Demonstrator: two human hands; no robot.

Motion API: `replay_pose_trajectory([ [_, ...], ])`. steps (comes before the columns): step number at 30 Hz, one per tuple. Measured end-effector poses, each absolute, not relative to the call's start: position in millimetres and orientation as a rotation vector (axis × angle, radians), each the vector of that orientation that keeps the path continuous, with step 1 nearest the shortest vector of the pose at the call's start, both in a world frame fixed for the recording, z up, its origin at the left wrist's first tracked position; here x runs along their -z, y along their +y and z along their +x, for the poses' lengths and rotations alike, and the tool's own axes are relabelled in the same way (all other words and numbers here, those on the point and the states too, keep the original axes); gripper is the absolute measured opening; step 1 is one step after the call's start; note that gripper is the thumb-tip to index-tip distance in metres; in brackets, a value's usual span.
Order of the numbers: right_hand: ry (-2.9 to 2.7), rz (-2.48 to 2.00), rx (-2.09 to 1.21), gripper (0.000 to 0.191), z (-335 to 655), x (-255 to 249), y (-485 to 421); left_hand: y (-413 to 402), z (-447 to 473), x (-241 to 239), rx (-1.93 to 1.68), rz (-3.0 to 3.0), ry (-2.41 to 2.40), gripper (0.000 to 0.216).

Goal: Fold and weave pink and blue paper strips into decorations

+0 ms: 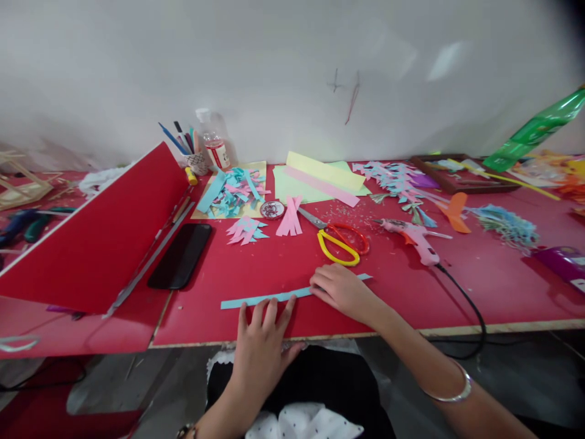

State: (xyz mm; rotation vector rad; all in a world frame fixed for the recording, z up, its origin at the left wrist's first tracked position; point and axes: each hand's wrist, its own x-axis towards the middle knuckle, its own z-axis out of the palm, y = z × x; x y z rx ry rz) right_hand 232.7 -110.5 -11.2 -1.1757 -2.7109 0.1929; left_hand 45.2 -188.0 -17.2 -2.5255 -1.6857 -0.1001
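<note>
Dotted white cloth (304,422), below the fingers. Presses a blue paper strip (302,292) under the left hand (261,344), fingers spread, and right hand (342,291), fingers gathered, seemingly to hold it flat; cannot tell any right-hand pinch. Beyond the left fingers, patterned cup (197,163) of pens (173,138); beyond the right, brown tray (484,188) of oddments (458,163).

Behind the red table (493,299) stands a pale wall (283,73) with a bright glare (446,61); below, grey floor (176,381).
</note>
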Motion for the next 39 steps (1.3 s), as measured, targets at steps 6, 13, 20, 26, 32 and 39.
replay_pose_trajectory([
  [6, -2.544, -1.263, -0.239, 0.017, 218, 16, -126, -187, 46, 19, 0.068, -2.520, -1.676, 0.062],
  [13, -2.515, -1.323, -0.192, 0.017, 213, 19, -120, -186, 50, 15, 0.060, -2.506, -1.693, 0.064],
  [20, -2.590, -1.327, -0.161, 0.018, 213, 18, -116, -187, 50, 17, 0.111, -2.484, -1.724, 0.065],
  [26, -2.589, -1.360, -0.131, 0.017, 212, 17, -117, -187, 47, 18, 0.148, -2.498, -1.734, 0.066],
  [32, -2.539, -1.381, -0.143, 0.015, 223, 17, -113, -186, 45, 16, 0.142, -2.518, -1.758, 0.065],
  [39, -2.478, -1.320, -0.284, 0.020, 253, 21, -113, -187, 45, 15, 0.132, -2.504, -1.795, 0.067],
])
